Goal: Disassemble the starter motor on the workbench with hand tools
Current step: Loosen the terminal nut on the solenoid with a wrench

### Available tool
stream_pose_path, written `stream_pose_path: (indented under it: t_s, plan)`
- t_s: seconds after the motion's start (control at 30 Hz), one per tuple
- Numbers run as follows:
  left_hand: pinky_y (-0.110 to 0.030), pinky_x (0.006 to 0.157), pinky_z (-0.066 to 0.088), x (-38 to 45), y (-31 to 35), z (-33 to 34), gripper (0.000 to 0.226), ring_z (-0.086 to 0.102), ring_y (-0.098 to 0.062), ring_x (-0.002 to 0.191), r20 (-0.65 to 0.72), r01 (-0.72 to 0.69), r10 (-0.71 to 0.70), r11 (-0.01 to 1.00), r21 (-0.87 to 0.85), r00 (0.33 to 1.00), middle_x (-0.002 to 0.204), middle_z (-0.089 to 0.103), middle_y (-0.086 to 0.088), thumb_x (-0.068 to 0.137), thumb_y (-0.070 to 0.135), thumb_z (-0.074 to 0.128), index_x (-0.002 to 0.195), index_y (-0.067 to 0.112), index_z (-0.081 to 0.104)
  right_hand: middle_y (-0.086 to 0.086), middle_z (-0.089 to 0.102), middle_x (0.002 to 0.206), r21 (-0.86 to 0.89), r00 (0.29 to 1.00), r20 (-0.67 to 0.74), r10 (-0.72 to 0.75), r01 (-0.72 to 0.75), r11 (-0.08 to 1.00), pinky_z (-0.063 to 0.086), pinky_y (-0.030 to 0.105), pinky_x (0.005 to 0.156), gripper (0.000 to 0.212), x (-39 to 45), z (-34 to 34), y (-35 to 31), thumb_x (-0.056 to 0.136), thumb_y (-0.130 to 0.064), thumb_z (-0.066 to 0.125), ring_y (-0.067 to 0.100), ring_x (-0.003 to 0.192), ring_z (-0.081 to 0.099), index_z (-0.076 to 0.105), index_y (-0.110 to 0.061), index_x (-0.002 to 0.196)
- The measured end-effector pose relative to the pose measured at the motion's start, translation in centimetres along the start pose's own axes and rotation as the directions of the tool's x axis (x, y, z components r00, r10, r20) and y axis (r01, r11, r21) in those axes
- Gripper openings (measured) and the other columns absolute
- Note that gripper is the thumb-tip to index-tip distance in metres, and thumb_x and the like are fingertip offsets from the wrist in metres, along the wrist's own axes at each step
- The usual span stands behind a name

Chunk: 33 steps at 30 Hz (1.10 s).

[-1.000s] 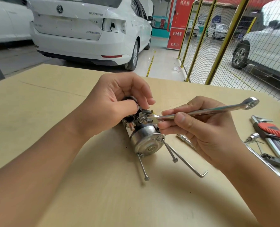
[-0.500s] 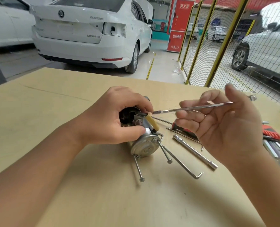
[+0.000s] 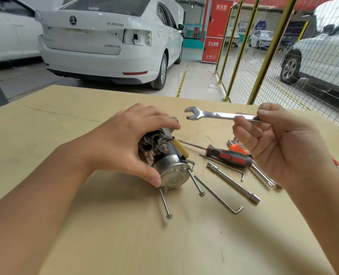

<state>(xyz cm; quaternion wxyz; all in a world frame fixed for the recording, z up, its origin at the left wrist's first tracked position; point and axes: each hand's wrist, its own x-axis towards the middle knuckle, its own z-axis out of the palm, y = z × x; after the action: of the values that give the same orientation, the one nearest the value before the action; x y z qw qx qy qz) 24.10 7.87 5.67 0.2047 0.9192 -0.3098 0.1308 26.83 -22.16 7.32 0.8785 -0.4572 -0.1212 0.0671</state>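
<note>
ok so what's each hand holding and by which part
The right hand pinches the wrench near the middle of its shank, open end free. The left hand grips the starter motor around its body.

One starter motor (image 3: 169,165), one wrench (image 3: 214,115), one screwdriver (image 3: 229,155), two long bolts (image 3: 165,203).

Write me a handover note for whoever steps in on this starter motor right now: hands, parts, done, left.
Left hand grips the starter motor, which lies on its side on the workbench.
Right hand pinches the combination wrench in the air, open end toward the motor, touching nothing.
Done: two long through bolts stick well out of the end cap, backed out but not removed.
Left: pull the bolts, lift off the end cap; the terminal nut is on its stud.
Spare tools to the right: screwdriver, socket bar, hex key.
</note>
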Motion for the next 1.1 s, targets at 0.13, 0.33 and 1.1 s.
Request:
stream_pose_path:
  t_s: [0.13,0.33,1.1]
  plan:
    - [-0.046,0.089,0.042,0.4,0.4,0.0,0.091,0.057,-0.015,0.111,-0.068,-0.025,0.041,0.975,0.220,0.997,0.113,0.062,0.020,0.045,0.093,0.071,0.113,0.034,0.066,0.013,0.065,0.080,0.186,0.986,-0.143,0.081,-0.053,0.981,0.061,0.029,0.061,0.024,0.4,-0.4,0.6,0.072,0.002,0.063,0.023,0.076,0.077,0.055,-0.006,0.094]
    - [-0.045,0.078,0.041,0.5,1.5,0.4,0.085,0.056,-0.023,0.085,-0.167,-0.035,0.107,0.923,0.383,0.980,0.084,0.063,0.015,0.050,0.099,0.059,0.091,0.024,0.066,0.016,0.060,0.103,0.416,0.945,-0.265,0.191,-0.067,0.907,0.058,0.028,0.060,0.030,1.2,-1.3,1.3,0.073,0.007,0.063,0.019,0.068,0.071,0.055,0.000,0.101]
    - [-0.031,0.059,0.034,0.4,3.6,0.8,0.065,0.058,-0.018,0.071,-0.162,0.109,-0.035,0.875,0.472,0.986,0.073,0.057,0.018,0.047,0.088,0.061,0.088,0.037,0.057,0.026,0.069,0.114,0.550,0.962,-0.110,0.252,-0.152,0.821,0.063,0.036,0.063,0.028,0.2,0.0,2.5,0.083,0.012,0.055,0.030,0.086,0.076,0.063,0.003,0.108]
